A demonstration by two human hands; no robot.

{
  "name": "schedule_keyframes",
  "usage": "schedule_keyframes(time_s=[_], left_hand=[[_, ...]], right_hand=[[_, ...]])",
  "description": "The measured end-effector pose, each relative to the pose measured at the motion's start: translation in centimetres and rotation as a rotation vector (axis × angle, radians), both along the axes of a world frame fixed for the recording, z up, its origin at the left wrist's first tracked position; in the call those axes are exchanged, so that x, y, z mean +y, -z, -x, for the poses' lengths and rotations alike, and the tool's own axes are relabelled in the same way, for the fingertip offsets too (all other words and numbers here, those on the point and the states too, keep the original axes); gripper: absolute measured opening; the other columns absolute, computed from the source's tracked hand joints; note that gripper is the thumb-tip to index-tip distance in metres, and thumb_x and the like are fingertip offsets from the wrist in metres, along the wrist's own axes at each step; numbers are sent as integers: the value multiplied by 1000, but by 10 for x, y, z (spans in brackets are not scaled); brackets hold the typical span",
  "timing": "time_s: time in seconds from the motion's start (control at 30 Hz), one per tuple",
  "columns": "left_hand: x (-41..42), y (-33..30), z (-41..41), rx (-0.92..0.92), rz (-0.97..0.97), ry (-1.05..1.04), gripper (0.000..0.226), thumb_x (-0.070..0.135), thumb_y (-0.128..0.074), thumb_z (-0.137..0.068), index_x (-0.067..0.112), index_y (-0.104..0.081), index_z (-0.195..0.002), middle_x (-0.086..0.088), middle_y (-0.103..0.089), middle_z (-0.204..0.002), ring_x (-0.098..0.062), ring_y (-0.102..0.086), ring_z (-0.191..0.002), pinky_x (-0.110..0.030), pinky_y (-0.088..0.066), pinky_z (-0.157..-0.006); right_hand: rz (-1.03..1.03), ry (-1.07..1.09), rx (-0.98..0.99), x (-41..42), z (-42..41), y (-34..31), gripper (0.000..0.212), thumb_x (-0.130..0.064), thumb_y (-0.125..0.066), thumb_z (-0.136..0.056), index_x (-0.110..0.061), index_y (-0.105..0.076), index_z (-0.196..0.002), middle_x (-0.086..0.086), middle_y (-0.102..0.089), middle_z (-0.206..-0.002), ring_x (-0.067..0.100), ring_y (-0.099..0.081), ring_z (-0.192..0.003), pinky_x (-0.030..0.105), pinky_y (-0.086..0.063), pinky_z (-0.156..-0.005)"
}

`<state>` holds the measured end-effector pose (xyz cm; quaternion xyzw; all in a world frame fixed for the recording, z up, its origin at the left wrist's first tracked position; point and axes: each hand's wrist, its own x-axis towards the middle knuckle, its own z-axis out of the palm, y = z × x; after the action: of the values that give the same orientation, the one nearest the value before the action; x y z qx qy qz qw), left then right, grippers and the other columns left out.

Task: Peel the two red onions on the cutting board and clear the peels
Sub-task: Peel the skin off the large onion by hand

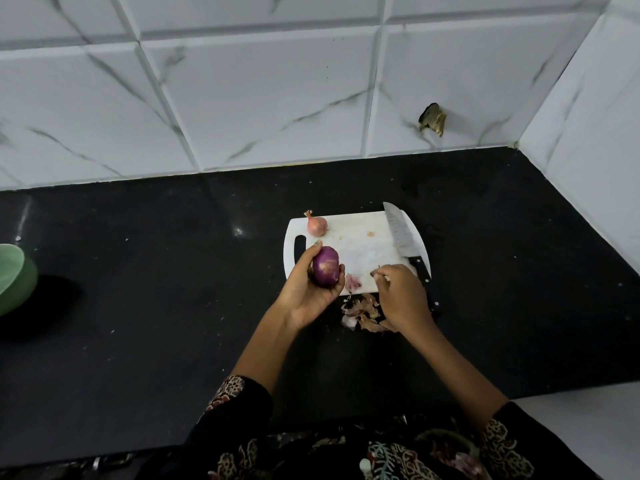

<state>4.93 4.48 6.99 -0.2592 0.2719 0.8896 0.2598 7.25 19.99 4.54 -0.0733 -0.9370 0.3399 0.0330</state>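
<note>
Resting in left grip [308, 289]: onion [325, 270]

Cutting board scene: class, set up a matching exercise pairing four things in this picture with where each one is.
Things:
1. purple onion
2. pale onion
3. knife
4. peel pile

Places:
A. on the counter, just off the board's near edge
B. held in the left hand
C. along the cutting board's right side
D. at the board's far left corner

Pairs: 1-B, 2-D, 3-C, 4-A

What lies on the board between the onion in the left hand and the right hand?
In the head view, a small pinkish peel scrap lies on the white cutting board between the purple onion and the right hand.
</note>
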Motion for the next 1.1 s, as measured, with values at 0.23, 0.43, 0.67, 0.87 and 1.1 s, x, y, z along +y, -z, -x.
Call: schedule_keyframes(time_s=[0.23, 0.43, 0.67, 0.87, 1.1], left_hand=[[8, 4, 1, 28, 119, 10, 20, 30, -61, -90, 13, -58, -100, -7, -61, -94, -16, -55, -80, -25, -47, -73], [16, 11, 1, 169, 238, 65, 24, 30, -50, -97, 9, -55, -106, -9, -61, -96, -16, -60, -85, -25, -49, -74], [19, 15, 0, 247, 252, 38, 14, 22, -47, -98, 10, -53, -95, -11, -55, -89, -16, -56, -81, -23, -53, -69], [17, 10, -1, 166, 274, 28, 16, 27, -52, -95, 11, -55, -98, -9, -60, -92, -14, -58, -76, -24, -49, -70], [9, 7, -3, 29, 44, -10, 42, 47, -58, -88, 7, -58, -98, -5, -61, -84, -15, -57, -73, -23, -52, -55]], right_hand=[[198, -17, 81, -8, -1, -23, 8, -18, -71, -79, -17, -65, -74, -2, -50, -95, 12, -57, -81, 20, -41, -68], [436, -22, 3, -27, -3, -39, 30, -33, -78, -73, -19, -66, -97, -7, -65, -83, 5, -63, -74, 15, -51, -65], [419, 18, 56, -31, -2, -37, 24, -23, -78, -71, -14, -66, -90, -7, -67, -77, 1, -63, -72, 8, -49, -61], [467, 48, 78, -27, 0, -31, 11, -7, -72, -73, -15, -69, -80, -6, -67, -69, 2, -64, -64, 14, -52, -61], [209, 0, 61, -8, 3, -8, 12, -7, -62, -85, -5, -71, -77, 1, -66, -71, 15, -63, -71, 29, -49, -67]])
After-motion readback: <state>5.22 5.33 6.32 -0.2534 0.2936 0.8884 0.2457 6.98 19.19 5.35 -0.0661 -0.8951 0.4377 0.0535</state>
